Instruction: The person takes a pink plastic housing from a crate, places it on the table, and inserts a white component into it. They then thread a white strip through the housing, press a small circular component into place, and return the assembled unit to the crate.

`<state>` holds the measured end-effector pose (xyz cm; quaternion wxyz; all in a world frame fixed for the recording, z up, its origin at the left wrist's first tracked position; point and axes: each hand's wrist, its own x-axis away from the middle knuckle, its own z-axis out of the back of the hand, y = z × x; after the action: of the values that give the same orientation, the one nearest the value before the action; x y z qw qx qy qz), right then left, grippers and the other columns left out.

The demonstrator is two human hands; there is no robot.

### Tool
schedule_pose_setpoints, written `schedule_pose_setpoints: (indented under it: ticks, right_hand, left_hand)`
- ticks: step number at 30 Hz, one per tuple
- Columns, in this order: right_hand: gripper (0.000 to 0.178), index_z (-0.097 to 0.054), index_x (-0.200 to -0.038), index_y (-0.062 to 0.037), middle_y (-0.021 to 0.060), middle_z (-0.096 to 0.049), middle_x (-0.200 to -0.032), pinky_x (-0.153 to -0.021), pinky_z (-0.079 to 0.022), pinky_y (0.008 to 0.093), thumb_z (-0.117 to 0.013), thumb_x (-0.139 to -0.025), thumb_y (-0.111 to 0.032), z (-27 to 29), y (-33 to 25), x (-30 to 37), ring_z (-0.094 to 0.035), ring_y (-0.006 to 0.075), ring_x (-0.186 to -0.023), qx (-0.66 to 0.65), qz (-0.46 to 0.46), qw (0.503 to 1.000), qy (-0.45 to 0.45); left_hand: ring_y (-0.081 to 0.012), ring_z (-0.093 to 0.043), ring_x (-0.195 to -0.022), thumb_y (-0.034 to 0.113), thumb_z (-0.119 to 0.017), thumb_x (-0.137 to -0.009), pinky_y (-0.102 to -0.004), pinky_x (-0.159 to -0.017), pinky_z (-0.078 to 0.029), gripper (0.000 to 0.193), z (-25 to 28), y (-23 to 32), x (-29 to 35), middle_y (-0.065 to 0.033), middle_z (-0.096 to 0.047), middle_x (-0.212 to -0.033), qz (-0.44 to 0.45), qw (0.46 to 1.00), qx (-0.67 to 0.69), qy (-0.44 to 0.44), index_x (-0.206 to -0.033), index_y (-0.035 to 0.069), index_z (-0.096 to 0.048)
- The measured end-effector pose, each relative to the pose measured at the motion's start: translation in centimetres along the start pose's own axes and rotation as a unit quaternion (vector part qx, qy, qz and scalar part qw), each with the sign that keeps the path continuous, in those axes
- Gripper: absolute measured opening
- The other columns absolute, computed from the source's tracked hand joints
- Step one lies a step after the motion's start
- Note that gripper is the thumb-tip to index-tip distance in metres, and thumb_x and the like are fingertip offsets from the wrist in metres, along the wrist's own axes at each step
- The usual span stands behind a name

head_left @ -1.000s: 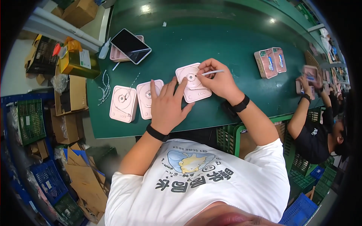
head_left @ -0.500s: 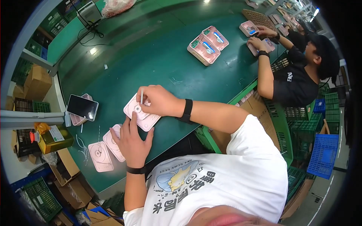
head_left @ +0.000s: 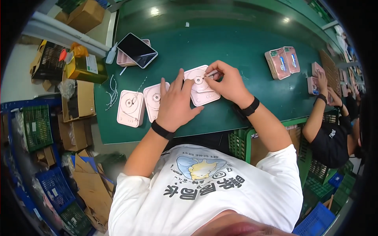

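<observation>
The left hand (head_left: 176, 103) lies flat with its fingers spread, not grasping anything; the fingertips press the left edge of a pink square casing (head_left: 201, 86), and the palm partly covers a second pink casing (head_left: 153, 100) beside it. The right hand (head_left: 227, 83) has its fingers clenched on a thin white stick (head_left: 212, 73), whose tip points at the round white hub (head_left: 199, 80) in the middle of the held casing. This casing rests on the green surface (head_left: 236, 35), just in front of the person's chest. To do this step well, I think the left hand should hold the casing firm so it cannot slide, and the right hand should keep the stick low and move it only a little, so the tip stays at the hub. A third pink casing (head_left: 130, 103) lies further left, apart from the hands. Behind them a dark tablet (head_left: 137, 50) rests on a pink tray, and more pink units (head_left: 282, 63) stand on the right. A co-worker's hands (head_left: 327, 90) are busy at the far right. On the floor at the left there are cardboard boxes (head_left: 84, 15), a yellow can (head_left: 83, 67) and green and blue crates (head_left: 36, 126).
</observation>
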<state>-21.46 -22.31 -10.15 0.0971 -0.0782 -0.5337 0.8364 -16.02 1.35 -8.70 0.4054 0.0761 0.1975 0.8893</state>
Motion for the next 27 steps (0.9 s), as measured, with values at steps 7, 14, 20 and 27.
schedule_pose_setpoints:
  ticks: [7,14,20,27]
  right_hand:
    - [0.024,-0.076,-0.114,-0.0026,0.0028,-0.08,-0.104,-0.079,-0.058,0.0261,-0.086,-0.094,-0.008,-0.3,0.0,0.4,-0.068,0.0095,-0.085,0.039,0.058,0.997,-0.025]
    - [0.023,-0.076,-0.115,-0.0027,0.0038,-0.08,-0.103,-0.081,-0.059,0.0269,-0.086,-0.095,-0.008,1.0,-0.3,0.5,-0.069,0.0103,-0.086,0.013,0.049,0.998,-0.03]
    - [0.024,-0.075,-0.117,-0.0028,0.004,-0.08,-0.104,-0.082,-0.06,0.0277,-0.085,-0.096,-0.007,1.1,-0.3,0.3,-0.069,0.0109,-0.085,0.075,0.0,0.995,-0.068]
    - [0.026,-0.072,-0.119,-0.0036,0.0064,-0.076,-0.098,-0.079,-0.059,0.0311,-0.081,-0.095,-0.004,1.0,-0.3,0.3,-0.069,0.016,-0.081,0.078,0.13,0.986,-0.07]
  left_hand:
    - [-0.0384,-0.053,-0.158,0.038,-0.1,-0.078,-0.073,-0.135,-0.022,0.087,0.1,-0.9,0.5,-0.0242,-0.044,-0.178,-0.021,0.999,0.042,-0.012,-0.151,0.011,-0.061]
    - [-0.0377,-0.062,-0.148,0.037,-0.1,-0.078,-0.0724,-0.135,-0.024,0.087,-0.1,-1.1,0.7,-0.0265,-0.046,-0.175,-0.038,0.998,0.044,0.011,-0.152,0.011,-0.062]
    - [-0.0375,-0.063,-0.147,0.038,-0.099,-0.079,-0.0726,-0.135,-0.024,0.087,-0.3,-1.0,0.7,-0.0271,-0.045,-0.175,-0.037,0.998,0.036,0.022,-0.152,0.012,-0.061]
    - [-0.0386,-0.064,-0.145,0.038,-0.099,-0.079,-0.0729,-0.134,-0.026,0.087,0.2,-0.9,0.4,-0.0278,-0.045,-0.174,-0.036,0.999,0.021,-0.007,-0.152,0.012,-0.06]
